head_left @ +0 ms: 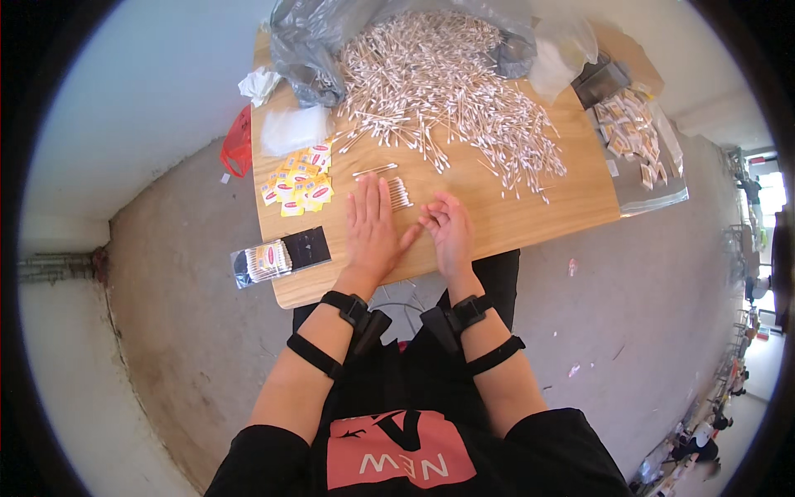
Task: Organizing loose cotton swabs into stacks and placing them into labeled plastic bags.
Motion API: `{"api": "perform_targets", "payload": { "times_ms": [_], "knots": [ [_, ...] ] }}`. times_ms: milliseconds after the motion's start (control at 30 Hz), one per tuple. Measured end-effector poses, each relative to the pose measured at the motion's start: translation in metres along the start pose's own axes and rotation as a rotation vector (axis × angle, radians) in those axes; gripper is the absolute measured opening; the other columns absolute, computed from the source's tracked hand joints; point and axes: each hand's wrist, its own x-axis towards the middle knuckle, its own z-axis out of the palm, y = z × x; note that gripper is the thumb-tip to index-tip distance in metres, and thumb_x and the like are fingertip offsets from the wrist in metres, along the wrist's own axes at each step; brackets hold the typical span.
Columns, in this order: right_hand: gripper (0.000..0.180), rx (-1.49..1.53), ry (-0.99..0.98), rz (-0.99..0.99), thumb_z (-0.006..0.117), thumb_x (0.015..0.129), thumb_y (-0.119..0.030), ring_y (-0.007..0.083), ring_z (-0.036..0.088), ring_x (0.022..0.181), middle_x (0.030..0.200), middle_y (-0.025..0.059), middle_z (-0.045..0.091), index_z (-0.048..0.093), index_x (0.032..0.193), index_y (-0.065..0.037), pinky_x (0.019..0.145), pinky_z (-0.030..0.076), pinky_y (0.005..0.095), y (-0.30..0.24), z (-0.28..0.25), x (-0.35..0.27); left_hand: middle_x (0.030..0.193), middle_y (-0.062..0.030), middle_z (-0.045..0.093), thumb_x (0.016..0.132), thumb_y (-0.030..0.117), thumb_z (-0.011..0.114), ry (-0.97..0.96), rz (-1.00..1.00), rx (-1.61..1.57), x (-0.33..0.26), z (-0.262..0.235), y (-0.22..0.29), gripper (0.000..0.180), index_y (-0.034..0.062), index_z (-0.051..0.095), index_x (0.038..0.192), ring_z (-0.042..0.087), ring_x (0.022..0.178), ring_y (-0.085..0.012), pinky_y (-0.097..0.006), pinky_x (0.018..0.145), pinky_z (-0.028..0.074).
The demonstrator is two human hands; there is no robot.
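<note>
While the left hand [369, 236] is being held flat over the near left part of the desk [530, 219], a neat row of cotton swabs [401, 194] is being partly hidden by its straight fingers, which are being held close together, with the thumb being spread wide to the right. The right hand [451, 236] is being held just to the right, its fingers being curled narrowly toward the thumb; whether anything is being pinched there cannot be told. The row is being supported by the desk, its white tips being shown between the two hands. Just beyond the left fingers, loose swabs [375, 170] are being borne by the desk. On the far side, a large heap of swabs [439, 83] is being partly surrounded by a grey plastic bag [302, 41]. To the left, yellow cards [296, 182] are being overlapped by one another, near clear plastic sleeves [294, 130]. Nearer, a labelled swab bundle [267, 261] is being placed beside a flat black piece [310, 246].
</note>
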Motion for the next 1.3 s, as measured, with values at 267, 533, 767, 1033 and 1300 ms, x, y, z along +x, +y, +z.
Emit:
{"api": "perform_targets", "payload": {
  "times_ms": [267, 533, 767, 1033, 1300],
  "knots": [
    [0.042, -0.019, 0.060, -0.053, 0.038, 0.102, -0.032, 0.0245, 0.057, 0.106, 0.105, 0.0112, 0.055, 0.049, 0.123, 0.003, 0.095, 0.046, 0.0364, 0.010, 0.005, -0.002, 0.154, -0.0186, 0.025, 0.081, 0.049, 0.065, -0.086, 0.063, 0.045, -0.025, -0.011, 0.006, 0.092, -0.0048, 0.027, 0.145, 0.021, 0.144, -0.0333, -0.054, 0.114, 0.016],
    [0.044, -0.448, 0.002, -0.321, 0.036, 0.103, -0.030, 0.0233, 0.047, 0.122, 0.127, 0.0129, 0.050, 0.047, 0.129, 0.003, 0.106, 0.035, 0.0355, 0.048, 0.031, -0.012, 0.155, -0.0250, 0.016, 0.063, 0.043, 0.080, -0.121, -0.058, 0.019, -0.053, -0.038, 0.007, 0.113, -0.0036, 0.020, 0.147, 0.017, 0.144, -0.0386, -0.054, 0.115, 0.016],
    [0.049, -0.371, -0.045, -0.286, 0.031, 0.104, -0.034, 0.0250, 0.038, 0.133, 0.139, 0.0176, 0.043, 0.040, 0.135, 0.003, 0.114, 0.026, 0.0375, 0.044, 0.030, 0.002, 0.155, -0.0252, 0.013, 0.066, 0.040, 0.078, -0.208, -0.067, -0.070, -0.052, -0.034, 0.004, 0.108, -0.0025, 0.021, 0.148, 0.014, 0.145, -0.0383, -0.051, 0.116, 0.016],
    [0.044, -0.804, -0.139, -0.370, 0.033, 0.102, -0.029, 0.0302, 0.044, 0.124, 0.129, 0.0186, 0.049, 0.046, 0.130, 0.002, 0.107, 0.031, 0.0401, 0.061, 0.081, -0.035, 0.155, -0.0256, 0.018, 0.082, 0.018, 0.058, -0.096, -0.007, 0.257, -0.070, -0.035, -0.035, 0.075, -0.0075, 0.025, 0.144, 0.018, 0.145, -0.0366, -0.051, 0.115, 0.018],
    [0.038, -0.847, -0.344, -0.397, 0.040, 0.099, -0.020, 0.0352, 0.042, 0.120, 0.127, 0.0214, 0.046, 0.045, 0.129, 0.002, 0.104, 0.033, 0.0432, 0.091, 0.115, -0.038, 0.159, -0.0148, 0.012, 0.074, 0.063, 0.062, -0.347, -0.217, 0.208, -0.087, -0.084, -0.066, 0.106, -0.0017, 0.021, 0.148, 0.009, 0.148, -0.0273, -0.053, 0.116, 0.002]
  ]
}}
